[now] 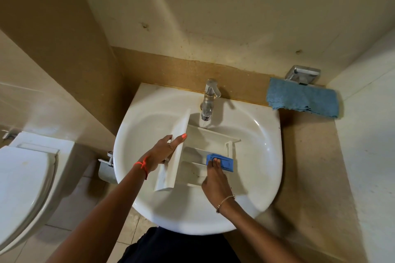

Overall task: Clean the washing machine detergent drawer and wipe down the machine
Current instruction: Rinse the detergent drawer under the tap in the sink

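Two bare hands work over a white ceramic washbasin (263,156) that fills the middle of the view. Lying in the bowl is the white plastic detergent drawer (193,156), its broad front panel turned to the left and its open compartments stretching right, towards the far side under the tap. The left hand (162,151), with an orange thread round the wrist, is clamped on the front panel: the thumb lies along the panel's upper edge and the fingers wrap behind it. The right hand (213,179), with a thin bracelet at the wrist, reaches into the drawer from the near side; its fingertips are closed on the near-left corner of a small blue rectangular plastic insert (223,162), which sits across the right end of the compartments. Whether the insert is seated or lifted free cannot be told.

A chrome single-lever tap (208,100) stands at the far rim of the basin, and a thin stream of water falls from its spout onto the far edge of the drawer. To the right, on the beige stone counter (307,156), a folded blue microfibre cloth (303,100) rests against the wall beneath a chrome wall fitting (303,74). At the far left edge a white toilet with its lid down (23,181) stands well apart from the basin.
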